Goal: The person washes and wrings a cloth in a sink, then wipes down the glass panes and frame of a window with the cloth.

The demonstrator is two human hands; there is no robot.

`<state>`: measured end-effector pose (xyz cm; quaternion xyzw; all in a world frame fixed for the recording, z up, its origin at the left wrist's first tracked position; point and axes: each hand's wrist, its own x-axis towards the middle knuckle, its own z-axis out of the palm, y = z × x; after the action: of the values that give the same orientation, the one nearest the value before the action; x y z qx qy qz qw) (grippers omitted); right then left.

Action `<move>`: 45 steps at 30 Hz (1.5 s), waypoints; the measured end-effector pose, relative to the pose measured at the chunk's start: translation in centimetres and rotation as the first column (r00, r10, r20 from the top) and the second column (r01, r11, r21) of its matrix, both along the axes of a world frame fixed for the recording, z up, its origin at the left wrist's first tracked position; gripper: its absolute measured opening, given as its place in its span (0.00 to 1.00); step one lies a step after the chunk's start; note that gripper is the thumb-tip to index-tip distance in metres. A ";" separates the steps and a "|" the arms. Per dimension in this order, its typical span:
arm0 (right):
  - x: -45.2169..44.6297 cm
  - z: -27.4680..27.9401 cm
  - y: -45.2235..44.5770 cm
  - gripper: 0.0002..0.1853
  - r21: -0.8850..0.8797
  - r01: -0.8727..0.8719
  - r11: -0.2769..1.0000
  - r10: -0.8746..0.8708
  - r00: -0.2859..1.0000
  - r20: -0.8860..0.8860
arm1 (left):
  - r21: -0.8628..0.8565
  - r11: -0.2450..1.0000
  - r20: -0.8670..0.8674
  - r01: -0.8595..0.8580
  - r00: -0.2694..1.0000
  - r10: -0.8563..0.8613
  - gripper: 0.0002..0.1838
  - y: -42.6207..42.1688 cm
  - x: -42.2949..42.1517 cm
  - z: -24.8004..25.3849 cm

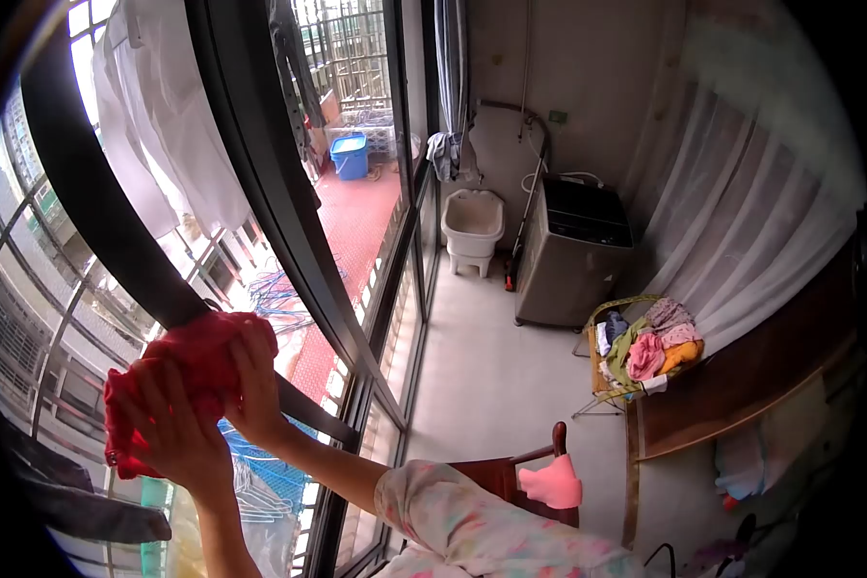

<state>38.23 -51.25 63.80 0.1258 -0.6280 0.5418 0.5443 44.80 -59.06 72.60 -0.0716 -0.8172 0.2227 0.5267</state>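
Both my hands are raised at the left, at the black window frame [125, 241], with a bunched red cloth [200, 352] between them. My left hand [185, 438] grips the cloth's lower left part, with its fingers stretched across it. Beside it, my right hand [252, 390] holds the right part, with its fingers pointing up and its thumb side toward the left hand. The cloth lies against or just in front of the frame; I cannot tell whether it touches. White garments [164, 116] hang above it, outside the window.
A wooden chair [561, 443] with a pink cloth [552, 482] stands beside me. Further off are a folding chair piled with clothes [650, 347], a washing machine [573, 250] and a white basin [473, 217]. Blue hangers [275, 294] and a blue bucket [349, 157] are outside the window.
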 end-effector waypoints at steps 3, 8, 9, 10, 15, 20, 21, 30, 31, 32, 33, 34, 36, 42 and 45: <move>-0.9 -2.2 0.3 0.34 0.002 0.015 1.000 -0.015 0.999 -0.040 | 0.060 0.996 0.059 0.072 0.995 -0.075 0.28 1.3 -1.9 -3.0; -0.7 -10.8 0.8 0.32 0.051 -0.059 0.997 0.049 0.984 0.173 | 0.151 0.959 0.310 0.239 0.910 -0.275 0.21 1.4 -2.1 -10.5; -0.5 -14.8 0.8 0.29 0.085 -0.082 0.993 0.059 0.967 0.247 | 0.040 0.965 0.315 0.258 0.914 -0.257 0.20 1.8 -1.6 -11.8; 0.2 -16.5 1.6 0.28 0.093 -0.129 0.987 0.096 0.950 0.298 | 0.081 0.946 0.360 0.314 0.876 -0.321 0.19 1.5 -1.7 -14.5; 3.4 -16.5 3.9 0.29 -0.076 -0.340 0.937 0.340 0.846 0.410 | 0.226 0.897 0.396 0.381 0.805 -0.442 0.15 1.5 -0.5 -17.5; 5.0 -1.2 5.9 0.28 0.105 -0.369 0.923 0.355 0.925 0.134 | 0.326 0.871 0.176 0.368 0.881 -0.439 0.21 0.8 0.4 -8.2; 4.8 3.2 6.8 0.28 0.164 -0.393 0.905 0.380 0.919 0.103 | 0.339 0.803 0.005 0.490 0.853 -0.523 0.23 0.9 0.3 -5.0; -4.8 31.1 4.4 0.27 0.324 0.037 0.945 0.142 0.848 -0.511 | 0.116 0.948 -0.489 0.296 0.848 -0.205 0.22 1.2 -2.9 22.4; -4.9 32.7 4.3 0.27 0.350 0.062 0.935 0.128 0.859 -0.495 | 0.041 0.968 -0.540 0.247 0.821 -0.187 0.23 1.1 -3.7 24.5; -4.7 33.2 4.1 0.27 0.327 -0.037 0.944 0.198 0.858 -0.473 | -0.008 0.961 -0.544 0.276 0.805 -0.235 0.22 1.5 -3.9 26.0; -4.7 33.4 4.0 0.26 0.303 -0.130 0.944 0.263 0.851 -0.455 | -0.050 0.958 -0.528 0.282 0.807 -0.265 0.21 1.6 -4.2 26.7; -5.5 32.9 3.8 0.27 0.289 -0.095 0.953 0.240 0.818 -0.522 | -0.043 0.960 -0.497 0.277 0.828 -0.261 0.21 2.0 -4.2 26.5; -5.5 29.5 3.8 0.29 0.269 -0.144 0.952 0.255 0.858 -0.445 | -0.020 0.951 -0.403 0.309 0.868 -0.290 0.20 2.4 -3.9 24.3; -3.8 12.8 5.1 0.32 0.446 -0.140 0.884 0.282 0.920 -0.272 | 0.104 0.938 0.003 0.330 0.943 -0.332 0.18 2.0 -1.4 8.8; -3.3 12.5 5.3 0.33 0.483 -0.145 0.864 0.293 0.924 -0.247 | 0.083 0.959 0.065 0.270 0.959 -0.275 0.19 1.5 -0.7 8.8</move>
<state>34.96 -45.94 76.26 0.4053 -0.6244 0.4117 0.5257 44.08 -57.60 81.37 -0.1725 -0.8265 0.1151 0.5233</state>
